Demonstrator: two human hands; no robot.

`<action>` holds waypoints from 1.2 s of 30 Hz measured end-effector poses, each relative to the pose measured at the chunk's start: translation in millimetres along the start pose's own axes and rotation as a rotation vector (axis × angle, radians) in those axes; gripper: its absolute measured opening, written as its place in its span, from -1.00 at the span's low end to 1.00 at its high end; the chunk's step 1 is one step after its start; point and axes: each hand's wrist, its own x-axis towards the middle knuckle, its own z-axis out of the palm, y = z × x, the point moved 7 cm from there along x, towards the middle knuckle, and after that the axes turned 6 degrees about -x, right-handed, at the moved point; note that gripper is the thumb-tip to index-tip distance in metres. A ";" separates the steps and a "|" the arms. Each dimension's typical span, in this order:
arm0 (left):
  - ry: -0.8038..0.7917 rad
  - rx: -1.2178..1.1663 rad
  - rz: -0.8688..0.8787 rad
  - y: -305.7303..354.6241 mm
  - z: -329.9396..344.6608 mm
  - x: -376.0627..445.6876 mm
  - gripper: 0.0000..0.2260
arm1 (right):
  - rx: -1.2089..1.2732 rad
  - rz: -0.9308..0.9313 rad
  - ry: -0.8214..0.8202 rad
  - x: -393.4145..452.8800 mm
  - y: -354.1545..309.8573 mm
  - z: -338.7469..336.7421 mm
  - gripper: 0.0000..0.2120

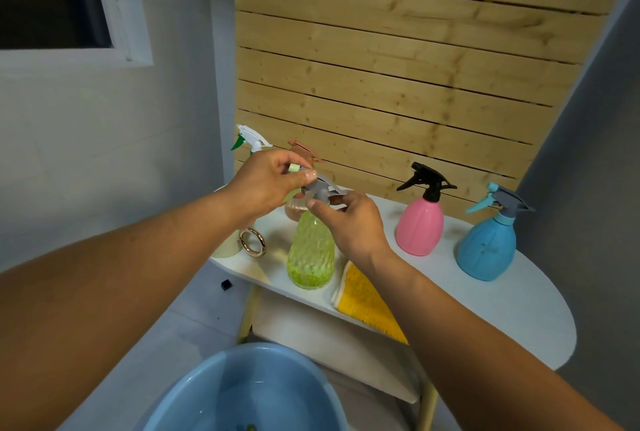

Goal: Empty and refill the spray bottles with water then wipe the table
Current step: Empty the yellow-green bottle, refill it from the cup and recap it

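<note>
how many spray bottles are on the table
5: white-green-headed bottle at the back left, brown-headed bottle beside it, green bottle under both hands, pink bottle, blue bottle on the right. The hands may hide more.

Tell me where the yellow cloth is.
The yellow cloth lies on the white table's front edge, just right of the green bottle, partly under the right forearm.

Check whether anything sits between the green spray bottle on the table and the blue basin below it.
Nothing visible does. Both hands, left and right, grip the grey spray head of the green spray bottle; the blue basin lies open below the table edge.
</note>
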 end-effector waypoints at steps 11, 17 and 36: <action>0.111 -0.303 -0.220 -63.4 24.0 -47.5 0.16 | 0.088 -0.006 -0.172 2.5 -2.3 -3.7 -0.63; -0.042 -0.337 -0.185 -84.0 48.7 -47.6 -0.50 | 0.099 0.000 -0.252 0.5 15.0 -0.4 -0.64; 0.034 -0.037 -0.032 -64.6 81.7 28.8 -0.35 | 0.164 0.001 -0.123 67.2 -16.0 -62.9 -0.42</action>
